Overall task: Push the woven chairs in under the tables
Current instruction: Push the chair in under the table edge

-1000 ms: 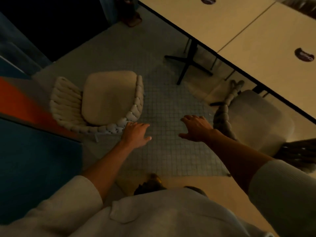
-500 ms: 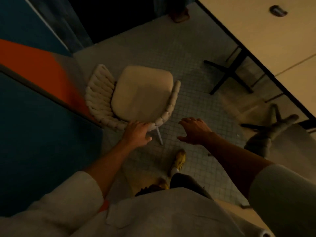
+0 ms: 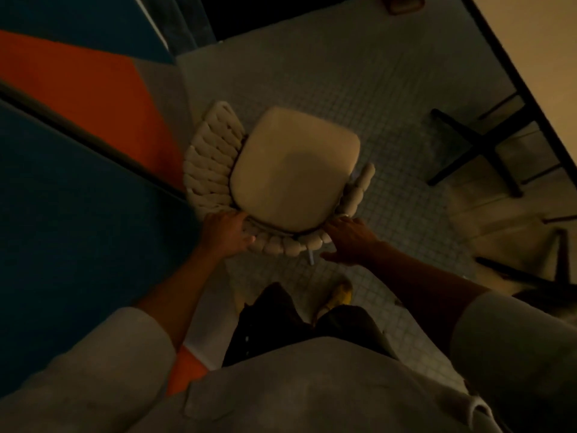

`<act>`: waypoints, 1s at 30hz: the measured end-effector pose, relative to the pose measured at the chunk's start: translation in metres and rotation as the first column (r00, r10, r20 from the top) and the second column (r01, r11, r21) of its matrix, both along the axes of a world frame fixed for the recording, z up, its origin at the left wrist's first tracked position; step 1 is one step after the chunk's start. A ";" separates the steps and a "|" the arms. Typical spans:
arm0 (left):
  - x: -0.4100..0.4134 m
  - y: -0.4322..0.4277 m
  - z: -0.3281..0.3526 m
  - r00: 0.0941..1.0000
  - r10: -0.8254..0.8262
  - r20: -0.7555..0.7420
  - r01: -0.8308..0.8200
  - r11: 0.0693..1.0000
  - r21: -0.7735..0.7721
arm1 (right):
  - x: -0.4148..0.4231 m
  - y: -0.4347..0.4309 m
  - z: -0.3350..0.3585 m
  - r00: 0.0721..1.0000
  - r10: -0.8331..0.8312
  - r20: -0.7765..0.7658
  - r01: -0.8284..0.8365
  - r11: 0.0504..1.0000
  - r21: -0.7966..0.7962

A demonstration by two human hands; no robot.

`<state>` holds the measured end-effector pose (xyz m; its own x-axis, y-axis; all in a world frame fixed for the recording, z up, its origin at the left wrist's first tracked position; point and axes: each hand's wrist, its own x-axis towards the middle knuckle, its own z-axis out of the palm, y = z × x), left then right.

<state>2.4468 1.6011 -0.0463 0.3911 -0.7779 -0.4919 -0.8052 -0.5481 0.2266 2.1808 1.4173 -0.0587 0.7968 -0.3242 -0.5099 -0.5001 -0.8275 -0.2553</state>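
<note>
**Woven chair (image 3: pixel 293 170) held at back rim, still clear of table (image 3: pixel 530 57)**

The chair is seen at frame centre on the tiled floor (image 3: pixel 359 89), just beside the orange & blue wall (image 3: pixel 93 98) at left and well apart from the table at upper right. It is taken by the back rim, prob. so the seat front can be driven toward the table. The left hand (image 3: pixel 226 234) is curled over the rim's left end. The right hand (image 3: pixel 349 239) is laid on the right end, fingers over, thumb under; a firm grip can't be told. Seat: cream, padded. Back & arms: thick braided cord.
</note>
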 end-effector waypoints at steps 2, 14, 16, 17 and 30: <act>0.020 -0.004 0.003 0.989 0.132 -0.067 -0.135 0.990 -0.046 | 0.009 -0.003 -0.005 0.998 -0.068 0.009 0.068 0.998 0.018; 0.169 -0.049 -0.046 0.860 0.493 -0.130 -0.504 0.862 -0.061 | 0.061 0.023 -0.047 0.192 -0.981 0.036 0.971 0.195 0.140; 0.184 -0.052 -0.053 0.817 0.566 -0.108 -0.570 0.822 -0.010 | 0.066 0.029 -0.054 -0.027 -0.996 -0.082 0.983 -0.041 0.177; 0.191 -0.052 -0.057 0.813 0.577 -0.080 -0.577 0.817 0.025 | 0.068 0.033 -0.059 -0.114 -0.984 -0.134 0.974 -0.138 0.181; 0.244 -0.063 -0.114 0.632 0.715 -0.299 -0.617 0.698 0.365 | 0.066 0.024 -0.172 -0.101 -0.917 -0.387 0.984 -0.150 0.099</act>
